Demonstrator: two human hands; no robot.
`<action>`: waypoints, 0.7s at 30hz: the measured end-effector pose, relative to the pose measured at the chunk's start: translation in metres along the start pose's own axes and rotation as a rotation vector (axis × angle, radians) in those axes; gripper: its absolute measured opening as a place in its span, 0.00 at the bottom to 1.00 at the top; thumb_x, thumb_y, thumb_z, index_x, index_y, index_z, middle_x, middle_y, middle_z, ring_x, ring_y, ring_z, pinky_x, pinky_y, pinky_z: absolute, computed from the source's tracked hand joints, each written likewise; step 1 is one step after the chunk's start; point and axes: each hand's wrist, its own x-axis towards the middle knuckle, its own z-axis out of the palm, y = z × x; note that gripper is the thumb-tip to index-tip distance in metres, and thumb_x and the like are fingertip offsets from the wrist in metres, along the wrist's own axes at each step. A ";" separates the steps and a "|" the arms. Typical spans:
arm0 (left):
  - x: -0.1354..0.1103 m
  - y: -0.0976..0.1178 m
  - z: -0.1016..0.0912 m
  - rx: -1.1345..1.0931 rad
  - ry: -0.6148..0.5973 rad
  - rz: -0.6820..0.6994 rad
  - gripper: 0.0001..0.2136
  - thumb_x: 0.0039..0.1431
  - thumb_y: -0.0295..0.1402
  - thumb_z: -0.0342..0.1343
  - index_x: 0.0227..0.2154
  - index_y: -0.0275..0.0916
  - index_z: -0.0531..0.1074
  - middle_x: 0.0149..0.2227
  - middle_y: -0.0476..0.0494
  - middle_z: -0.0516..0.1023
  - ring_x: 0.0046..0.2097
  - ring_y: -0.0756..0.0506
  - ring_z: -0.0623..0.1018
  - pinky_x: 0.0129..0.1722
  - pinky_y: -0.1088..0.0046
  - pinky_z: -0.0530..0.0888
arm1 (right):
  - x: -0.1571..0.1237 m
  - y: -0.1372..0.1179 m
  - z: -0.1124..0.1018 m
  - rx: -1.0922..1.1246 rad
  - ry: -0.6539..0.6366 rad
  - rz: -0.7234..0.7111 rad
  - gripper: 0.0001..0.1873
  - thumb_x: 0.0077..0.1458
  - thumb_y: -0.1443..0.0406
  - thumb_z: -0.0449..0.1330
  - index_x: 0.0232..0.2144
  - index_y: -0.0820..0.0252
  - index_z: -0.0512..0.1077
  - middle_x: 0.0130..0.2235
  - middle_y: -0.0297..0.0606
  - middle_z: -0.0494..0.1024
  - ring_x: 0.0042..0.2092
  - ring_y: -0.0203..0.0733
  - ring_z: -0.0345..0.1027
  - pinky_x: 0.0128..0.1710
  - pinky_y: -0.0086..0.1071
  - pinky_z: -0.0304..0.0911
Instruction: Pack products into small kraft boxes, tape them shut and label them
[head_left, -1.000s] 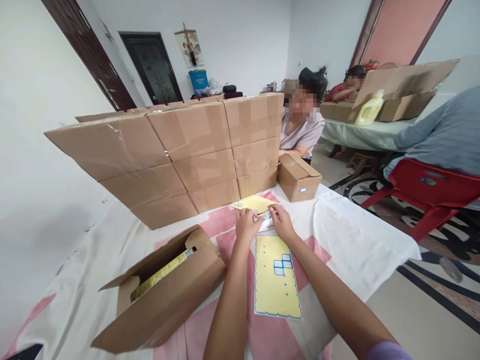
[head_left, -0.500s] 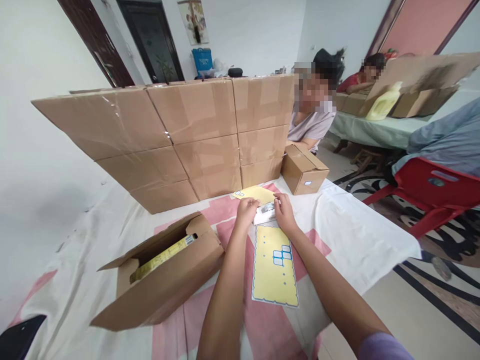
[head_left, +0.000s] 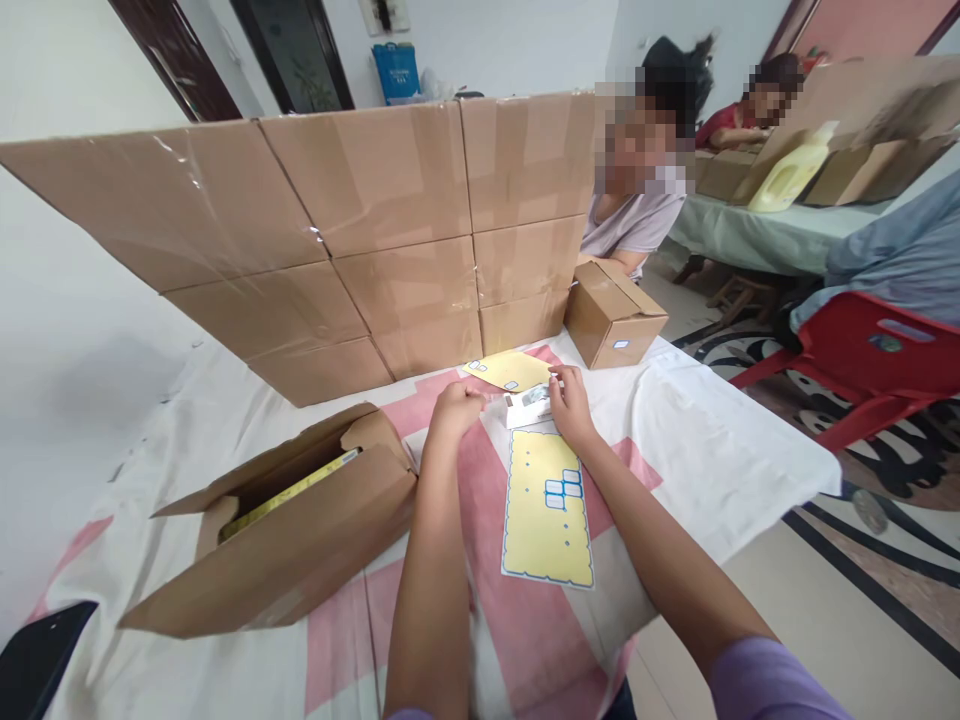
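My right hand (head_left: 573, 408) is closed at the right end of a small white box (head_left: 517, 411) with a grey picture on top. A small white bit shows at its fingertips. To the left of that box, my left hand (head_left: 456, 410) is apart from it with the fingers pinched together; whatever they hold is too small to make out. Nearest me lies a yellow sheet (head_left: 536, 540) with a scalloped blue edge and blue-outlined label shapes. Another yellow sheet (head_left: 499, 372) rests just beyond the white box, partly covered by my right hand.
An open carton (head_left: 300, 550) with a yellow box (head_left: 289, 492) inside stands at left. Taped cartons (head_left: 405, 260) form a wall across the back. A closed carton (head_left: 619, 325) sits by the right corner, a person (head_left: 637, 215) behind it. A phone (head_left: 41, 650) lies lower left.
My left hand has moved left, away from the white box, fingers still pinched. My right hand stays at the box. The camera view has tilted down somewhat.
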 end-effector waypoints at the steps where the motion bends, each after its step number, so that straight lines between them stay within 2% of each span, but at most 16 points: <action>1: 0.001 -0.002 0.000 0.011 0.000 -0.016 0.15 0.65 0.41 0.58 0.48 0.36 0.73 0.48 0.42 0.77 0.46 0.44 0.79 0.46 0.60 0.79 | 0.000 0.000 0.000 -0.003 0.000 0.002 0.15 0.69 0.57 0.46 0.47 0.56 0.68 0.50 0.47 0.69 0.51 0.49 0.68 0.52 0.46 0.69; 6: -0.002 -0.014 0.026 0.050 0.037 -0.081 0.14 0.65 0.40 0.58 0.48 0.37 0.73 0.49 0.41 0.77 0.47 0.44 0.78 0.48 0.59 0.78 | 0.001 0.002 0.000 -0.022 0.002 0.018 0.15 0.68 0.57 0.47 0.47 0.57 0.68 0.49 0.47 0.69 0.51 0.50 0.68 0.51 0.45 0.69; 9: -0.011 -0.019 0.041 0.019 0.108 -0.054 0.14 0.65 0.40 0.58 0.47 0.37 0.74 0.49 0.41 0.77 0.48 0.44 0.78 0.49 0.58 0.77 | 0.001 0.003 0.000 -0.022 0.000 0.020 0.15 0.68 0.57 0.46 0.47 0.57 0.68 0.49 0.48 0.69 0.52 0.50 0.68 0.51 0.46 0.69; 11: -0.018 -0.020 0.043 -0.029 0.148 -0.013 0.13 0.65 0.40 0.58 0.45 0.36 0.74 0.46 0.42 0.78 0.46 0.45 0.78 0.48 0.60 0.77 | 0.001 0.003 0.000 -0.013 0.000 0.014 0.15 0.68 0.57 0.46 0.47 0.57 0.68 0.50 0.48 0.69 0.52 0.50 0.68 0.52 0.47 0.68; 14: -0.031 -0.012 0.033 -0.112 0.196 0.049 0.10 0.65 0.38 0.58 0.38 0.36 0.74 0.38 0.46 0.78 0.39 0.48 0.78 0.43 0.64 0.77 | 0.000 0.003 0.000 0.010 0.013 0.010 0.15 0.68 0.57 0.47 0.47 0.57 0.68 0.50 0.48 0.69 0.51 0.50 0.69 0.52 0.48 0.68; 17: -0.052 0.007 0.016 -0.185 0.243 0.129 0.06 0.63 0.32 0.57 0.30 0.38 0.70 0.31 0.50 0.76 0.34 0.50 0.75 0.38 0.71 0.73 | 0.000 0.004 0.002 0.036 0.031 0.010 0.16 0.67 0.55 0.48 0.48 0.57 0.68 0.49 0.48 0.69 0.49 0.49 0.69 0.49 0.48 0.71; 19: -0.077 0.022 0.002 -0.226 0.249 0.200 0.06 0.61 0.29 0.55 0.27 0.40 0.68 0.28 0.51 0.76 0.31 0.51 0.73 0.35 0.74 0.69 | 0.001 0.003 0.001 0.050 0.045 0.005 0.16 0.66 0.54 0.50 0.48 0.57 0.68 0.49 0.48 0.69 0.47 0.49 0.70 0.46 0.48 0.72; 21: -0.109 0.033 -0.013 -0.256 0.236 0.270 0.06 0.60 0.30 0.54 0.27 0.41 0.67 0.28 0.52 0.76 0.30 0.51 0.72 0.33 0.75 0.67 | 0.002 -0.005 -0.004 0.058 0.067 -0.009 0.16 0.65 0.54 0.52 0.47 0.56 0.69 0.49 0.47 0.69 0.49 0.50 0.69 0.49 0.50 0.71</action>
